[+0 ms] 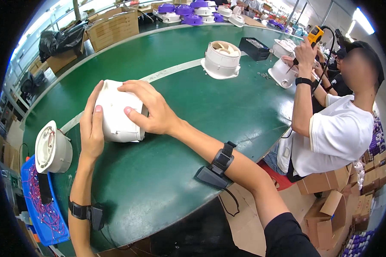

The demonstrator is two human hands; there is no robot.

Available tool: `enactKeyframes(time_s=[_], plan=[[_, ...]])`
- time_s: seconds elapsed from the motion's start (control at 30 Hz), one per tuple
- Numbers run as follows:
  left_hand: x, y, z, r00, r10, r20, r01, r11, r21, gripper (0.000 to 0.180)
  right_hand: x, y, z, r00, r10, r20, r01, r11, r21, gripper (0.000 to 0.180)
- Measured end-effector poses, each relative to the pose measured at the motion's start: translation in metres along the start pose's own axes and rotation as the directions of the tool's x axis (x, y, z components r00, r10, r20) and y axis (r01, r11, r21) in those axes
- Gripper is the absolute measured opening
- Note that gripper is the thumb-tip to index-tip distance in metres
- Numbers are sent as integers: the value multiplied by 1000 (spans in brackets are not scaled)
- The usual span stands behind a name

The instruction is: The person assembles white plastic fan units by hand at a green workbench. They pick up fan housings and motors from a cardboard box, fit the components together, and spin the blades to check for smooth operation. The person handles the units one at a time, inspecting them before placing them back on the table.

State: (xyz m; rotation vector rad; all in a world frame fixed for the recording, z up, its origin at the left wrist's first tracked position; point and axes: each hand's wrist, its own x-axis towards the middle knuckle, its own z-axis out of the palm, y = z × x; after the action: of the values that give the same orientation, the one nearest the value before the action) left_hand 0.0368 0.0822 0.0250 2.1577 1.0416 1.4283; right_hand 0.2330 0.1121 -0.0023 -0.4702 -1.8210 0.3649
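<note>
A white plastic housing (118,113) stands on the green table, held between my two hands. My left hand (92,124) presses along its left side, fingers pointing up and thumb on the near face. Across its top right edge lies my right hand (152,107), its thumb on the near face and its fingers over the upper edge. The far side of the housing is hidden. To the left of my left hand, another round white housing (53,147) sits tilted, showing its open face with a thin red wire inside.
A blue tray (58,218) of red and purple wires holds a dark flat object (44,188). Farther along are a white fan housing (222,60) and a black box (254,49) of small metal parts. At right, a co-worker (343,124) holds a yellow power screwdriver (315,36) over a white housing.
</note>
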Motion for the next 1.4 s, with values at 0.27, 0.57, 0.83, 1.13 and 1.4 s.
enactKeyframes(time_s=[0.27, 0.57, 0.83, 1.13, 1.4], plan=[[0, 3, -1, 1000, -14, 3, 14, 1000, -9, 50, 0, -1, 2, 1000, 2, -11, -2, 1000, -5, 45], [0, -1, -4, 1000, 29, 2, -29, 999, 29, 48, 5, -7, -4, 964, -257, 72, 267, 915, -304, 41], [2, -4, -8, 1000, 24, 10, -24, 999, 26, 47, 9, -19, 6, 950, -297, 95, 307, 840, -448, 37], [-6, 1, -9, 999, 44, 3, -44, 999, 33, 47, 1, -6, 11, 966, 128, -226, -151, 985, -84, 29], [-25, -39, -18, 973, 67, -220, -35, 989, 147, 41, -8, 13, 21, 823, 568, 13, -530, 760, 375, 50]])
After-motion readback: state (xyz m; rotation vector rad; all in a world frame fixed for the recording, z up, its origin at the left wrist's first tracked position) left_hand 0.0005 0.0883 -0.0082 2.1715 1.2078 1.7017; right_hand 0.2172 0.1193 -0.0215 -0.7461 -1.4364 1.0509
